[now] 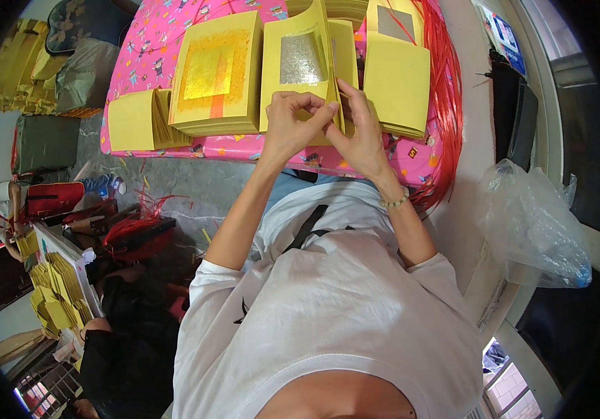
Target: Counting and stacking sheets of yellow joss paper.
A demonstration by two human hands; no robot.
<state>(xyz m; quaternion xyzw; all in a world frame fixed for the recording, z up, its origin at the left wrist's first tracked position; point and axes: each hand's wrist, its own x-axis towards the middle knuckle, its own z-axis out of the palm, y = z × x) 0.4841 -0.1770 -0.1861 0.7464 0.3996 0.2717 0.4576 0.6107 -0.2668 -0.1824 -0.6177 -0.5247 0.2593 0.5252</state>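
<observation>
Folded sheet (300,66): thin matt yellow paper, a shiny crinkled silver foil square at its centre.
Gold-foil stack (217,73): matt yellow paper, glossy gold foil patch on top.
Right stack (396,84): plain matt yellow paper.
Bench (150,49) cover: smooth printed pink sheet, slightly glossy.
Red strings (448,84): glossy plastic strands.
Bag (534,223): thin clear plastic, crumpled.
Shirt (328,314): soft matt white cloth.

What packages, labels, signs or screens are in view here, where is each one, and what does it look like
Clear plastic bag: right of the person, crumpled, see-through with a blue patch low down.
Printed card or sign: upper right by the wall, flat, blue and white.
Yellow paper sheet: on the pink table, held by left hand and right hand, square silver foil patch.
Yellow paper stack: left of it, gold foil patch.
No screens visible.
</observation>
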